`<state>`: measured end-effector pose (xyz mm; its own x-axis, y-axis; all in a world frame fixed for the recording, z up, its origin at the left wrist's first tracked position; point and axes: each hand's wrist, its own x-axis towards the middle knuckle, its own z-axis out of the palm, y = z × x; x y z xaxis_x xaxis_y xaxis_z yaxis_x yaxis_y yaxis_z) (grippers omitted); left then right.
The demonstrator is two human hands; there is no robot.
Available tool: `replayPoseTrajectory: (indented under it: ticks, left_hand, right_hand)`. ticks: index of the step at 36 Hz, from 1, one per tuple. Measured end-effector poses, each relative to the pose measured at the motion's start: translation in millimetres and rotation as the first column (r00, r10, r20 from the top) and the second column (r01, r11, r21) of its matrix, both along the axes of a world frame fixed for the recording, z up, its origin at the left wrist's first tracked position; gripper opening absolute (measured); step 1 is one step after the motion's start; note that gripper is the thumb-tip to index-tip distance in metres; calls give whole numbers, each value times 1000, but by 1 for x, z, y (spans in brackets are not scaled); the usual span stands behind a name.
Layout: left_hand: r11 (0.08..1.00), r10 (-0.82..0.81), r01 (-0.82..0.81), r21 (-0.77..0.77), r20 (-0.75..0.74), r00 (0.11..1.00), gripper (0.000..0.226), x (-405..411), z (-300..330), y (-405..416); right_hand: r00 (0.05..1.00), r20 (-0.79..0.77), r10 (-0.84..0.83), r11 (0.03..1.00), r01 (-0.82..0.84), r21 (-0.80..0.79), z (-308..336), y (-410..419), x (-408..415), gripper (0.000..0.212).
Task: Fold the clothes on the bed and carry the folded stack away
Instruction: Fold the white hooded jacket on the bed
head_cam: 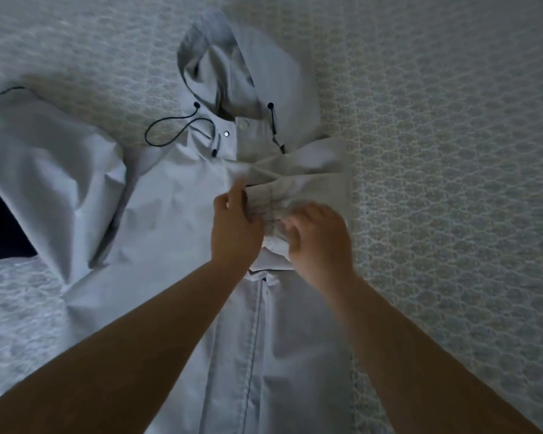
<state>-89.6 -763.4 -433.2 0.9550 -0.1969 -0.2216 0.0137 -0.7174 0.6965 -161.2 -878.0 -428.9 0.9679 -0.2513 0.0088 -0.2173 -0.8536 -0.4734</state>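
A pale grey hooded jacket [170, 214] lies front up on the bed, hood [229, 64] pointing away from me, black drawcords at the collar. Its right sleeve [298, 177] is folded across the chest, the elastic cuff bunched in the middle. My left hand [234, 227] pinches the cuff from the left, fingers curled on the fabric. My right hand [320, 242] grips the same cuff from the right. The other sleeve [54, 170] spreads out to the left, wrinkled. The front placket runs down between my forearms.
The bed is covered by a patterned pale bedspread [436, 151] that fills the right and top of the view. A dark gap [0, 220] past the bed's edge shows at the left.
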Motion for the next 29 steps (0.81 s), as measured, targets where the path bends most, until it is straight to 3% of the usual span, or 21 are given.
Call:
replayPoseTrajectory:
  ticks: [3, 5, 6, 8, 10, 16, 22, 25, 29]
  left_hand:
    - [965, -121, 65, 254, 209, 971, 69, 1, -3, 2]
    - [923, -288, 149, 354, 380, 879, 54, 1, -5, -1]
    - [881, -392, 215, 421, 398, 829, 47, 0, -9, -3]
    - [744, -553, 351, 569, 228, 802, 50, -3, -22, -2]
    - [653, -563, 410, 637, 45, 826, 61, -4, -42, 7]
    - [768, -509, 432, 473, 39, 860, 61, 13, -77, 18]
    - [825, -495, 370, 427, 230, 838, 59, 21, -96, 18]
    - [834, -485, 354, 422, 256, 836, 62, 22, -97, 16]
    - [820, -473, 352, 450, 189, 860, 63, 20, -90, 17]
  right_hand:
    - [994, -2, -109, 994, 109, -17, -14, -2, 3, 34]
    - [993, 5, -115, 988, 115, -102, -25, 0, 6, 37]
    - [994, -2, -110, 982, 109, -156, -30, 1, 7, 40]
    - [996, -33, -87, 968, 77, -238, -41, 3, 6, 47]
    - [991, -118, -56, 965, 24, -263, -53, 7, 4, 53]
    - [970, -231, -78, 965, 15, -263, -82, 6, 13, 60]
    - [989, -92, -112, 952, 81, -294, -103, 2, 19, 61]
    - [991, -46, -125, 947, 105, -304, -105, 1, 20, 60]
    - [983, -146, -111, 949, 61, -310, -96, 2, 19, 62]
